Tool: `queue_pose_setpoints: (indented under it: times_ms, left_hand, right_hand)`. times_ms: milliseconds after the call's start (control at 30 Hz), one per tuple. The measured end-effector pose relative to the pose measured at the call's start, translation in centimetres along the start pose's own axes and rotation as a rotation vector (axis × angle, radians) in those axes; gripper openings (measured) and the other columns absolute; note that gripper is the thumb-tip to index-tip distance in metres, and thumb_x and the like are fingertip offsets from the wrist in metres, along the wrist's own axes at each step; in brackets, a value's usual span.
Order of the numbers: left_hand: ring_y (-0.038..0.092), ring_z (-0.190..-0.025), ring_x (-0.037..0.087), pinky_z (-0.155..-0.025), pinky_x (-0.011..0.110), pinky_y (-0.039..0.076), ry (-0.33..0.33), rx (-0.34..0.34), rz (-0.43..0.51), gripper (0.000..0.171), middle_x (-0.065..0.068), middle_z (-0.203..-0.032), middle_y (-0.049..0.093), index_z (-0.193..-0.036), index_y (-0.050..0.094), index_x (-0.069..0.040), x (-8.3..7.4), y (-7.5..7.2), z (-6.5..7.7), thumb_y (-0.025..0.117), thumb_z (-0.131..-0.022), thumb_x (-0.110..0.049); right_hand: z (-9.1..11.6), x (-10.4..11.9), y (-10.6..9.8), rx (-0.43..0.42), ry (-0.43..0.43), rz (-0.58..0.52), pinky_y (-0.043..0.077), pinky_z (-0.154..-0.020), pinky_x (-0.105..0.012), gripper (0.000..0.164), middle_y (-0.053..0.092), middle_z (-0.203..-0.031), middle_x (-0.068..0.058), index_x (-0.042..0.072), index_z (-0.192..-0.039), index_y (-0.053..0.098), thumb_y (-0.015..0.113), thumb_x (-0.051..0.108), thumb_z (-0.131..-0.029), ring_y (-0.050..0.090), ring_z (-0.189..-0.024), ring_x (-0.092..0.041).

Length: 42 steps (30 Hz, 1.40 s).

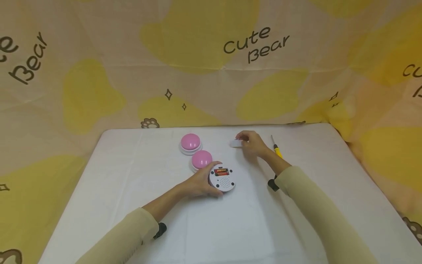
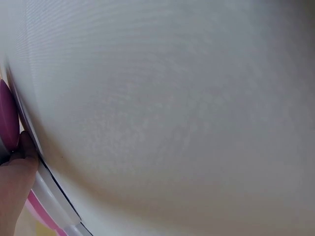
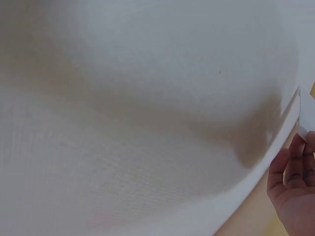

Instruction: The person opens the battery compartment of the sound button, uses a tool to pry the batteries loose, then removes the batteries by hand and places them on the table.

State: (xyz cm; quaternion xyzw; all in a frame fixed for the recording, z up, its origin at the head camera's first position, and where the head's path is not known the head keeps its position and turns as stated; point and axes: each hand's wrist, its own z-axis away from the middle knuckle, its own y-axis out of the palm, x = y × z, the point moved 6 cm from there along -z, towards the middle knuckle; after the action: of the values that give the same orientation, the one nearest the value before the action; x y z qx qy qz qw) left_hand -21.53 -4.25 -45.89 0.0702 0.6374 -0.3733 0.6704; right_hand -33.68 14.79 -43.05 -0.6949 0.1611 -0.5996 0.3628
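My left hand point(image 1: 197, 183) grips a round white push-button device point(image 1: 225, 184) by its edge, its underside facing up. In that underside an uncovered battery compartment point(image 1: 221, 171) shows red-and-black batteries, with a speaker grille of small holes below and dark round feet about it. Farther right and back, my right hand point(image 1: 253, 143) pinches a small white plate point(image 1: 236, 143), which looks like the battery cover. The right wrist view has the plate point(image 3: 306, 115) at its right edge, held by the fingertips. In the left wrist view, fingers point(image 2: 28, 147) press along the device's rim.
Two pink dome buttons on white bases, a rear one point(image 1: 190, 142) and a nearer one point(image 1: 202, 158), stand beside the left hand. A yellow-handled screwdriver point(image 1: 277, 150) lies right of the right hand. Patterned cloth point(image 1: 197, 73) hangs behind the white table point(image 1: 158, 220).
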Motion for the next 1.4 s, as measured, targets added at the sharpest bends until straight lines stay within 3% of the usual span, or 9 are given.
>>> queue_pose_setpoints:
  times_ms: [533, 867, 1033, 1267, 1400]
  left_hand:
    - [0.045, -0.116, 0.012, -0.104, 0.041, 0.029, -0.009, 0.008, 0.005, 0.104, -0.006, -0.128, 0.048, -0.145, 0.023, -0.021, 0.2, 0.1, 0.0, 0.086, -0.062, -0.028]
    - [0.046, -0.116, 0.013, -0.104, 0.041, 0.030, 0.000, 0.006, -0.005, 0.104, -0.005, -0.128, 0.048, -0.144, 0.024, -0.020, 0.3, 0.1, 0.0, 0.086, -0.062, -0.028]
    - [0.046, -0.116, 0.012, -0.103, 0.040, 0.030, -0.007, 0.007, 0.000, 0.104, -0.006, -0.128, 0.048, -0.144, 0.024, -0.021, 0.2, 0.1, 0.0, 0.086, -0.062, -0.027]
    - [0.046, -0.114, 0.014, -0.103, 0.040, 0.030, 0.006, 0.005, 0.025, 0.103, -0.005, -0.127, 0.048, -0.144, 0.025, -0.021, 0.0, 0.0, 0.2, 0.086, -0.062, -0.024]
    - [0.047, -0.110, 0.014, -0.100, 0.040, 0.031, 0.024, 0.005, 0.034, 0.100, -0.006, -0.123, 0.049, -0.143, 0.026, -0.020, -0.1, 0.0, 0.3, 0.086, -0.063, -0.022]
  right_hand:
    - [-0.6, -1.4, 0.6, 0.039, 0.093, 0.076, 0.044, -0.087, -0.038, 0.033, 0.060, -0.112, -0.014, 0.003, -0.111, 0.063, 0.050, -0.007, -0.082, 0.053, -0.096, -0.027]
    - [-0.4, -1.6, 0.5, 0.041, 0.051, 0.141, 0.042, -0.089, -0.040, 0.034, 0.059, -0.107, -0.015, 0.003, -0.113, 0.061, 0.050, -0.006, -0.081, 0.053, -0.098, -0.028]
    - [0.4, -1.4, -0.7, 0.050, 0.039, 0.207, 0.044, -0.086, -0.044, 0.036, 0.055, -0.116, -0.017, 0.005, -0.121, 0.057, 0.053, 0.003, -0.085, 0.054, -0.102, -0.030]
    - [3.0, -1.5, -3.8, 0.010, -0.025, 0.436, 0.040, -0.089, -0.053, 0.050, 0.046, -0.131, -0.017, 0.009, -0.135, 0.044, 0.058, 0.015, -0.087, 0.050, -0.111, -0.034]
    - [4.4, -2.6, -5.1, -0.009, 0.019, 0.512, 0.037, -0.091, -0.057, 0.056, 0.043, -0.134, -0.020, 0.008, -0.137, 0.041, 0.061, 0.019, -0.087, 0.043, -0.119, -0.039]
